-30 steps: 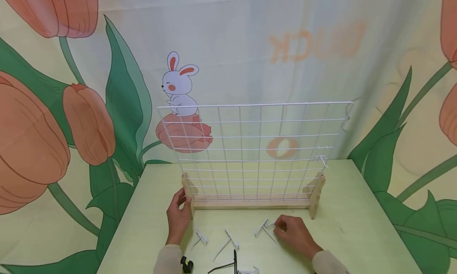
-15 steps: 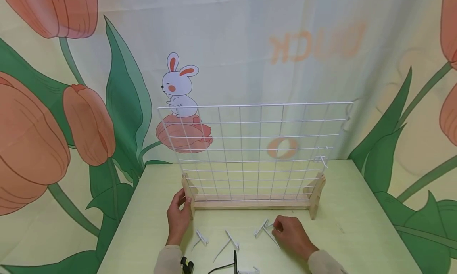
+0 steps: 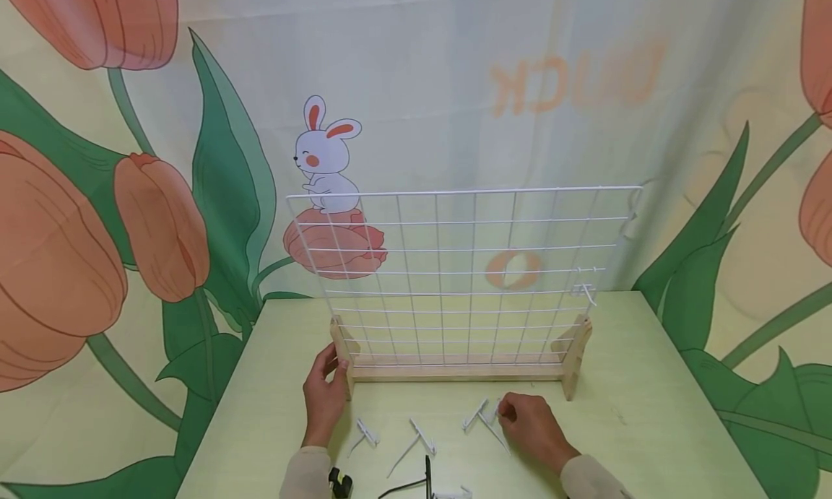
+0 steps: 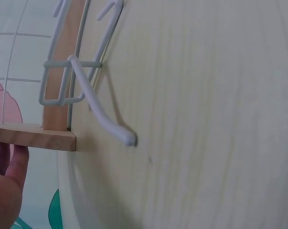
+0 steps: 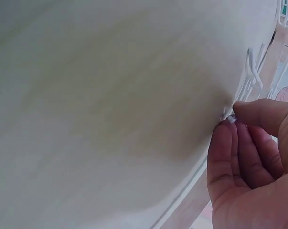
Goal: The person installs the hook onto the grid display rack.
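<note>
A white wire grid panel [image 3: 464,192] stands upright in a wooden stand [image 3: 455,374] on the table. My left hand [image 3: 323,396] grips the stand's left leg, thumb in front; in the left wrist view its fingers [image 4: 17,167] lie against the wood. My right hand [image 3: 536,428], low over the table, pinches the small end of a white piece [image 5: 232,119] between thumb and fingertips; most of it is hidden. Right beside those fingertips lies a white wire hook [image 3: 492,430]. Two more white hooks, one left [image 3: 367,432] and one nearer the middle [image 3: 424,437], lie on the table.
Another white hook [image 3: 588,294] hangs at the grid's right side. At the front edge of view are a black clip-like object [image 3: 340,483], a thin black piece [image 3: 428,477] and a further white piece [image 3: 455,495]. A printed curtain [image 3: 422,87] hangs behind the table.
My right hand has shifted slightly left, and the small white piece at its fingertips has turned a little. The left hand and the grid stay in place.
</note>
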`<state>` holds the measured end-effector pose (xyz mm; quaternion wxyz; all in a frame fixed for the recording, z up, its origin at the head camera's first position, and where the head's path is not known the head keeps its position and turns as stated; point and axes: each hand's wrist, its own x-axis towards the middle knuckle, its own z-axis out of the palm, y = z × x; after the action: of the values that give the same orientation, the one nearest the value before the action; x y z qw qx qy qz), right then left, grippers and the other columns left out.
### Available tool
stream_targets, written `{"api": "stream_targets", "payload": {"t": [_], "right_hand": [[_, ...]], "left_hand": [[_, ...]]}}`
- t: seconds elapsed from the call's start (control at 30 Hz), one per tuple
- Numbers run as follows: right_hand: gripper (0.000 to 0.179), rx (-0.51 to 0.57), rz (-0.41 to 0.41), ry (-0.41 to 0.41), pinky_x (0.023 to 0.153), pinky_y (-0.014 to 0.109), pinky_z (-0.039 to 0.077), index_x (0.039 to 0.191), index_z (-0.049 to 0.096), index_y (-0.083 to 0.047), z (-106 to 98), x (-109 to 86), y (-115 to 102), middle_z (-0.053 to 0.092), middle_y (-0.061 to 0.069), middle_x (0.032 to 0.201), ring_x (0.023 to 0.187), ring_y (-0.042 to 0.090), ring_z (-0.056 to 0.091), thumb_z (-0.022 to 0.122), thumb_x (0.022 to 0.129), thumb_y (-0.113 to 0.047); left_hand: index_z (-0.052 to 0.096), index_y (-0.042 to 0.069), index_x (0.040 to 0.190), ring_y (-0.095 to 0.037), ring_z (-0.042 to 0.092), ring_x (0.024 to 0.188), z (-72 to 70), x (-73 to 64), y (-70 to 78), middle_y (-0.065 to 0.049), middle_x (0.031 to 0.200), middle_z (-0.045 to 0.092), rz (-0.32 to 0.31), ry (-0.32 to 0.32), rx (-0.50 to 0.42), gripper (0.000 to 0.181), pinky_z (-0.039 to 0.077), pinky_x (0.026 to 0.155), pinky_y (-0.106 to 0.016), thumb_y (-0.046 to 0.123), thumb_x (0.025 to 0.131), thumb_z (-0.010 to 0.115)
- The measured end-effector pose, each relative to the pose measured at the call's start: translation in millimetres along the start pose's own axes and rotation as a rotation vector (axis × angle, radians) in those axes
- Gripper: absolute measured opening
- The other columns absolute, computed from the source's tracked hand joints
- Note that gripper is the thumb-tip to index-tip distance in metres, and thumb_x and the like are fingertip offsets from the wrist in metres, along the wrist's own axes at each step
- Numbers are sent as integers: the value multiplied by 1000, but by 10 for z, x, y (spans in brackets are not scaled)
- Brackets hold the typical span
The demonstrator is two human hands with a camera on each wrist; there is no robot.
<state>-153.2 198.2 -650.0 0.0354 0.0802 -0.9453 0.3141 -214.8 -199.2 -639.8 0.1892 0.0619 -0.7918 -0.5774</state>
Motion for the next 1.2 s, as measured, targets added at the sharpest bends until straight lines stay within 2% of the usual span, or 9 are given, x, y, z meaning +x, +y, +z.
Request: {"api": "stream_targets", "payload": {"t": [0.3,0.53,0.77,0.87,1.03,1.2], "right_hand": [[17,-17,12,53,71,24,53,88,79,-18,-24,25,-6,69,-13,82,76,1,60,82,84,-2],[22,14,-61,117,72,24,55,88,79,-17,-14,25,46,72,-10,84,78,1,63,78,81,5],[26,97,-147,196,70,22,57,87,79,-15,-43,9,43,75,-9,85,78,0,66,80,76,10],[24,151,-141,192,69,22,58,88,80,-12,-54,7,45,77,-6,85,77,-1,68,81,78,10],[21,232,-78,172,70,21,60,91,81,-9,-71,-3,32,79,-2,87,77,1,72,82,81,9],[19,258,-66,188,71,22,61,93,81,-8,-82,-15,17,80,-3,87,78,1,72,84,82,7]], "left_hand": [[61,22,147,-31,66,128,-18,0,12,-8,146,66,-1,-16,-29,42,58,97,-49,18,105,67],[62,23,147,-31,66,127,1,-1,7,-7,145,67,-2,-10,-14,43,58,97,-53,15,105,67],[61,23,147,-31,65,128,-2,-9,16,-7,146,66,-10,-12,-16,43,57,98,-53,14,105,66],[60,22,148,-31,65,129,-3,-14,16,-7,146,66,-13,-13,-13,43,57,99,-54,15,106,66],[60,21,148,-31,65,129,-5,-16,11,-8,146,66,-6,-14,-19,44,57,99,-53,14,105,67],[60,22,148,-31,65,129,-9,-14,7,-7,147,65,-7,-19,-22,44,58,98,-52,15,105,66]]}}
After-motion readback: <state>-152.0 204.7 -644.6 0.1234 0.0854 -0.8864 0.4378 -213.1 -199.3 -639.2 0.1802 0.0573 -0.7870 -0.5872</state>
